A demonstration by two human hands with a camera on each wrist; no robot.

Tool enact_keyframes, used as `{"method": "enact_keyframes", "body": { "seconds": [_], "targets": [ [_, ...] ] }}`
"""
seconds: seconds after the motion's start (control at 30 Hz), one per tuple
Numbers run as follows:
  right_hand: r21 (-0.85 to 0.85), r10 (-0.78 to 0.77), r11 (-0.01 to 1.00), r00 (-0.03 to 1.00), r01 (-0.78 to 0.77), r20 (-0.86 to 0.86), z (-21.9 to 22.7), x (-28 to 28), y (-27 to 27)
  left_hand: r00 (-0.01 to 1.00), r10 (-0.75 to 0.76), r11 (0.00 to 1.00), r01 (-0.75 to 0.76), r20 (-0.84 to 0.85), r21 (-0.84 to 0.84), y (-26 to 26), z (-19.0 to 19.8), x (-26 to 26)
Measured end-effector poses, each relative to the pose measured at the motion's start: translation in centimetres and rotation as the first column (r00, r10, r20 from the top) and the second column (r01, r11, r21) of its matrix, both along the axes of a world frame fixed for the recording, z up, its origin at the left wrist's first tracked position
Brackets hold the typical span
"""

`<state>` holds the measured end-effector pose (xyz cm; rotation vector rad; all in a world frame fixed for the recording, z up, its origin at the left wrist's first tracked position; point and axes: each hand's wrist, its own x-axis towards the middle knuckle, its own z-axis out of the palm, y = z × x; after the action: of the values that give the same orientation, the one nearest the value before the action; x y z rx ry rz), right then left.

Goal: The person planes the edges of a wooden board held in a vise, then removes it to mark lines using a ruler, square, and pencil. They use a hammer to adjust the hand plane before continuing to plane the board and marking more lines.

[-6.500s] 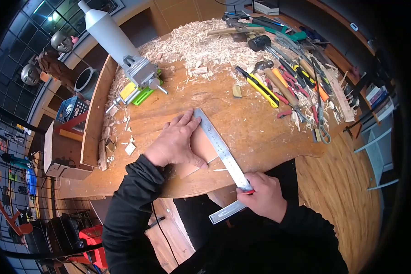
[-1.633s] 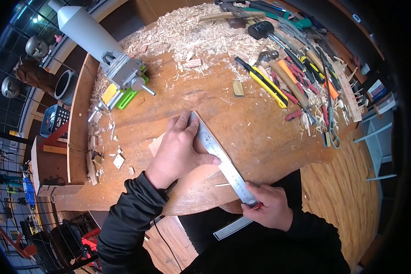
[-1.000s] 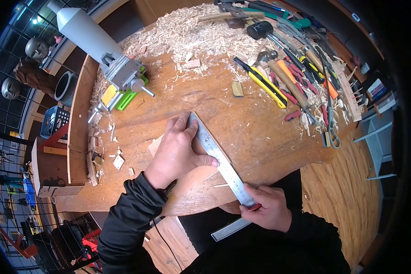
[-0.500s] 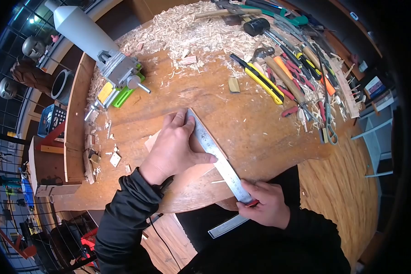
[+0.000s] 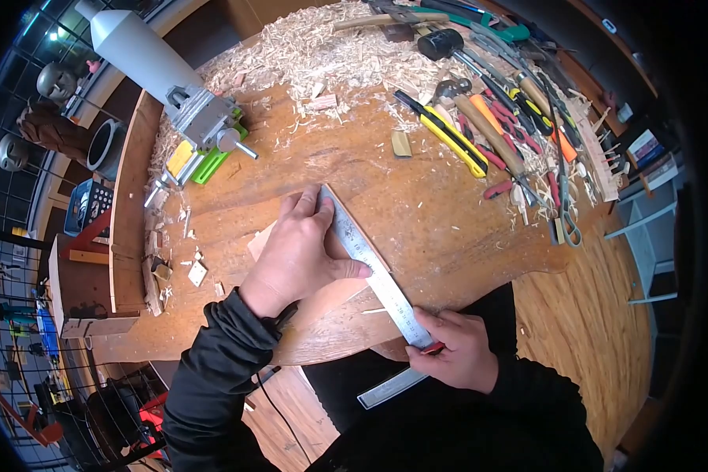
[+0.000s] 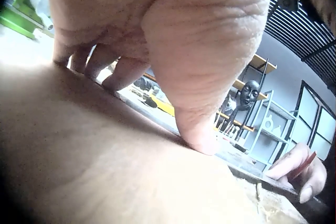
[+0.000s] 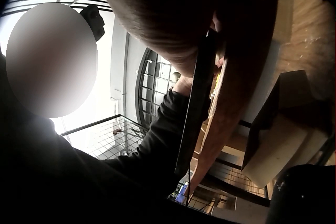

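The left hand (image 5: 291,256) presses the metal square (image 5: 379,287) onto a thin board (image 5: 259,242) at centre, its grip open, fingers and thumb spread, seemingly steadying both. The right hand (image 5: 464,358) has its grip closed round the square's corner beside something red (image 5: 433,348), apparently bracing it beyond the worktop's (image 5: 464,236) edge.

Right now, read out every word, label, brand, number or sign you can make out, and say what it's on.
No text can be quoted.
Steel square: scale numbers, too small and blurred.
Yellow utility knife: no readable brand.
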<state>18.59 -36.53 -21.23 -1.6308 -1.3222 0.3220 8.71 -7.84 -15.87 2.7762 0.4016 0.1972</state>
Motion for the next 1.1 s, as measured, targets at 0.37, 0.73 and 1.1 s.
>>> {"method": "enact_keyframes", "body": {
  "seconds": [0.37,0.73,1.1],
  "targets": [
    [-0.081,0.037,0.996,0.992,-0.046,-0.118,2.3,0.7,-0.2,1.000,0.008,1.000,-0.008,-0.004,-0.018,0.0,-0.1,-0.1],
    [-0.190,0.034,0.978,0.963,-0.088,-0.269,7.1,9.0,9.8,0.997,0.014,0.999,-0.010,0.082,-0.053,0.2,-0.9,-0.5],
    [-0.064,0.121,0.983,0.872,-0.172,-0.473,0.5,8.4,15.2,0.993,0.004,0.999,0.002,0.119,-0.052,0.2,-1.1,-0.6]
  ]
}}
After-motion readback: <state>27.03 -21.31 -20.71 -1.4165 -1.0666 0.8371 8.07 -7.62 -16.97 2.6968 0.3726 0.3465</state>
